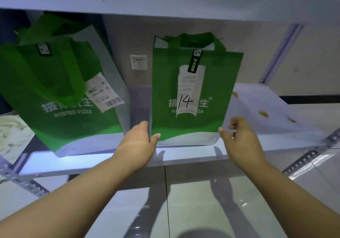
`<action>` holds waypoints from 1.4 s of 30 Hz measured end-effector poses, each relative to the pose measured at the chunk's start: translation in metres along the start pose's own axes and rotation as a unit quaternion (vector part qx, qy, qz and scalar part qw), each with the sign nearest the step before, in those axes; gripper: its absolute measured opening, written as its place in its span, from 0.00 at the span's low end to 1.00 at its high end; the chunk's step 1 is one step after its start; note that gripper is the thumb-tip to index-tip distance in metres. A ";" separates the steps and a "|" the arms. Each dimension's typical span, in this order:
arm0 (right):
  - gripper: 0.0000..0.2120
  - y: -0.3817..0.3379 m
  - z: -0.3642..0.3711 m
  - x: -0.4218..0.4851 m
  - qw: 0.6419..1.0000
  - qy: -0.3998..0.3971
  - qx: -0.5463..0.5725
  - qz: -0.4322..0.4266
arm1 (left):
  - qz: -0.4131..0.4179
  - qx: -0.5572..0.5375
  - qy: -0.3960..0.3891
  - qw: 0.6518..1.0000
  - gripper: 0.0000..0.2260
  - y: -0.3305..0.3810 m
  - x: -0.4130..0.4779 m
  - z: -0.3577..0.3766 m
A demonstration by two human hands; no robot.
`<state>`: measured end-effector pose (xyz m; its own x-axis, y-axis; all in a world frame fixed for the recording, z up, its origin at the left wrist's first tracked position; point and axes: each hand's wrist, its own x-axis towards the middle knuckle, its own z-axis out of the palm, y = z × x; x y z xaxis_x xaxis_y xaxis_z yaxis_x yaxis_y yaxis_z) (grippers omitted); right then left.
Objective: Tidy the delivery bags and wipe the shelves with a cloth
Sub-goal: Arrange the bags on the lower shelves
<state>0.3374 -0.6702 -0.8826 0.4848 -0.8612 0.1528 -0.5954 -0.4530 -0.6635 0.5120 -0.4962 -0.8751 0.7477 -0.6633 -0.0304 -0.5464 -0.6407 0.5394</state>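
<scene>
Two green and white delivery bags stand on a white shelf [128,156]. The right bag [217,83] is upright and carries a receipt marked "14". My left hand [138,142] touches its lower left edge, thumb on the front, fingers along the side. At the bag's lower right corner is my right hand [241,138], thumb tip against the corner, fingers loosely curled and apart. The left bag [55,83] leans to the left, with a barcode receipt hanging from it. A pale cloth [12,133] lies at the far left edge.
An upper shelf board [165,0] runs across the top. A wall socket [138,62] sits between the bags. Small yellow scraps [263,113] lie on the shelf's right part. Perforated metal uprights [311,155] frame the shelf. Glossy floor tiles [184,210] are below.
</scene>
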 end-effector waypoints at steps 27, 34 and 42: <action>0.13 -0.001 -0.009 0.005 0.999 -0.042 -0.003 0.009 | -0.005 -0.003 0.035 0.999 0.15 0.006 -0.004 0.003; 0.11 0.004 -0.029 -0.020 0.990 -0.085 -0.114 -0.012 | 0.072 0.054 0.017 0.996 0.16 0.003 -0.027 0.004; 0.08 -0.008 -0.065 -0.045 0.968 -0.167 -0.185 0.017 | 0.092 0.093 -0.084 0.988 0.15 0.018 -0.054 -0.013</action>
<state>0.2788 -0.6430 -0.8359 0.6047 -0.7822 -0.1500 -0.7732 -0.5313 -0.3463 0.4667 -0.4662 -0.8528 0.5641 -0.8202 -0.0947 -0.7391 -0.5528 0.3849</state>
